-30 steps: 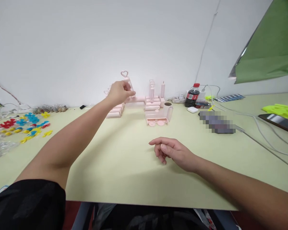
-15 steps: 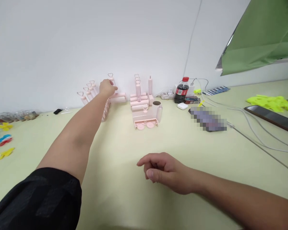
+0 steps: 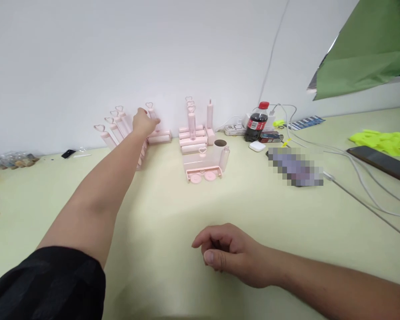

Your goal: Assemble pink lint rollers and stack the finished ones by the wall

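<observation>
The two hands are well apart. The left hand (image 3: 146, 123) is at the far side of the counter (image 3: 153, 200), near the wall (image 3: 153, 53), its thumb and fingers closed around a pink tube (image 3: 152, 114) with a heart-shaped loop on top. The tube is nearly upright, just behind a pink block (image 3: 159, 138) that lies on its side; the hand hides part of it, and whether its foot touches the counter I cannot tell. Left of that hand, a row of similar tubes (image 3: 116, 126) leans to the left, partly covered by the forearm.

The right hand (image 3: 231, 255) is in front, over the near part of the counter, with fingers loosely curled and a gap between thumb and forefinger. Whether it touches the surface is unclear.

Between the hands, farther back, more heart-topped tubes stand by a pink stack (image 3: 193, 146), with a slim pink bottle (image 3: 210, 116) beside them. In front is a clear box (image 3: 198, 162) with a pink frame and two discs along its near edge. To the right stand a cola bottle (image 3: 256, 124), a white case (image 3: 257, 146) and a blurred-out device (image 3: 295, 168) with a cable.
</observation>
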`<control>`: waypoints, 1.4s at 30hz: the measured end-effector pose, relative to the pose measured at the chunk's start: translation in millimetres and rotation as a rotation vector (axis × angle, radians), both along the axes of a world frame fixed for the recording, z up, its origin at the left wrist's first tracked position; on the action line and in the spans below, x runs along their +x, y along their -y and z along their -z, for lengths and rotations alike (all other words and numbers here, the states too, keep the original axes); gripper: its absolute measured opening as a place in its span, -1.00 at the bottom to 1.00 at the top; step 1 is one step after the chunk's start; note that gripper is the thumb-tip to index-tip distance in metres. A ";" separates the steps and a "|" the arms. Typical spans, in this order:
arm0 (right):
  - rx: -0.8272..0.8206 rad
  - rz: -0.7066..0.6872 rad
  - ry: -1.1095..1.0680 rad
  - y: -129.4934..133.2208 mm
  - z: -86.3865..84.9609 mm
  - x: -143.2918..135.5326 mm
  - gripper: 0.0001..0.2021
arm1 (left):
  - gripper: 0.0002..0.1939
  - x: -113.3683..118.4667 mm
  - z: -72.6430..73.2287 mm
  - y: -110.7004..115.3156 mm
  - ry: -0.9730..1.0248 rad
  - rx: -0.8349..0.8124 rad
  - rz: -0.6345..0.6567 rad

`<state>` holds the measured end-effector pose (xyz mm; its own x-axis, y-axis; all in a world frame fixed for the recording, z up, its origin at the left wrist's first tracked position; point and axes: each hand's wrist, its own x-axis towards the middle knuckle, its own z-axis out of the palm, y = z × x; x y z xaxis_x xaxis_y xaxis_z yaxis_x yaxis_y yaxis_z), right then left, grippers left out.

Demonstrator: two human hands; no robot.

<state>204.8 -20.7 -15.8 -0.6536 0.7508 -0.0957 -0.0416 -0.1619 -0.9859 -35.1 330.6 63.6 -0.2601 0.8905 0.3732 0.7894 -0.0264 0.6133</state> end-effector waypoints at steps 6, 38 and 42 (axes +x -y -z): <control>0.035 0.079 0.059 4.6 1.4 -4.7 -0.79 | -0.76 46.0 -2.1 78.1 -0.044 0.267 0.285; 0.413 0.742 -0.289 -38.3 -22.9 11.6 -0.42 | -0.68 99.0 26.5 282.9 0.798 -0.304 0.852; 0.537 0.977 -0.135 -48.2 -28.3 26.2 -0.53 | -0.68 107.2 62.0 290.1 0.066 -0.147 0.812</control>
<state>231.0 27.5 12.4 0.2574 0.8697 0.4212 -0.0301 0.4429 -0.8961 72.1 40.5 1.6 0.4682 0.8491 0.2445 0.5215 -0.4889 0.6993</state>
